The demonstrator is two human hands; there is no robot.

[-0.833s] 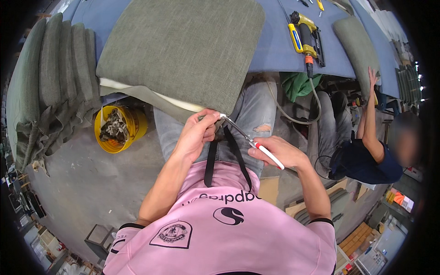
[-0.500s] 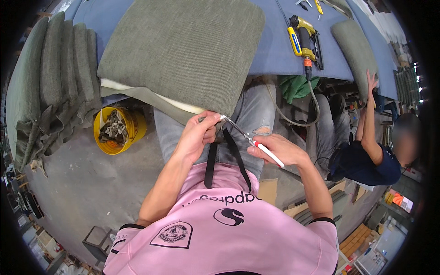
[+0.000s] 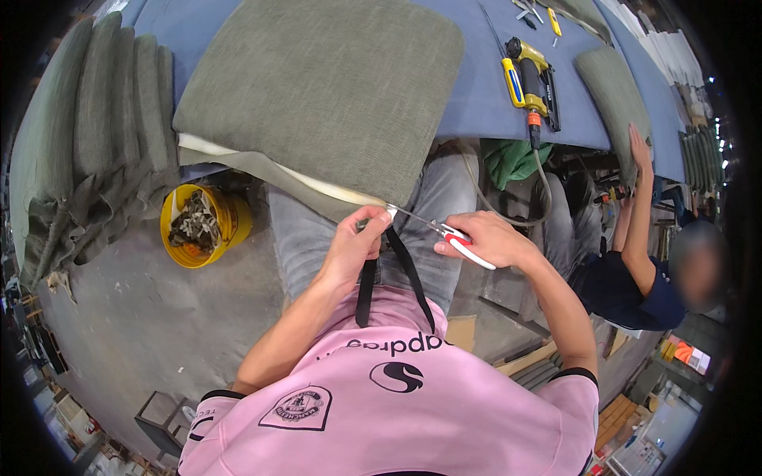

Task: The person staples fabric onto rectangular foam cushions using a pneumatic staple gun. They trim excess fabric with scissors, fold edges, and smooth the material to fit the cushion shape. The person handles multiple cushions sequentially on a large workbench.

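A grey-green fabric-covered cushion (image 3: 317, 87) overhangs the table's near edge above my lap. Cream padding (image 3: 333, 190) shows along its open near side, where a loose fabric flap hangs. At its near corner, my left hand (image 3: 353, 246) is closed in a pinch on a small white piece of material (image 3: 391, 213). My right hand (image 3: 490, 242) grips slim, long-bladed snips (image 3: 467, 247) with red and white handles, which are spread apart. Their tips reach the white piece beside my left fingertips. The exact contact is too small to make out.
A yellow bucket (image 3: 238, 226) of scraps stands on the floor at left, below several stacked cushions (image 3: 87, 119). On the blue table (image 3: 468, 95) lie a nail gun (image 3: 536, 83) with a hose and a yellow-handled screwdriver (image 3: 512, 83). A co-worker (image 3: 627, 282) at right touches another cushion (image 3: 615, 91).
The snips' handles have spread apart, showing the red one. My left hand has shifted slightly down and right at the corner. The co-worker's arm has moved slightly.
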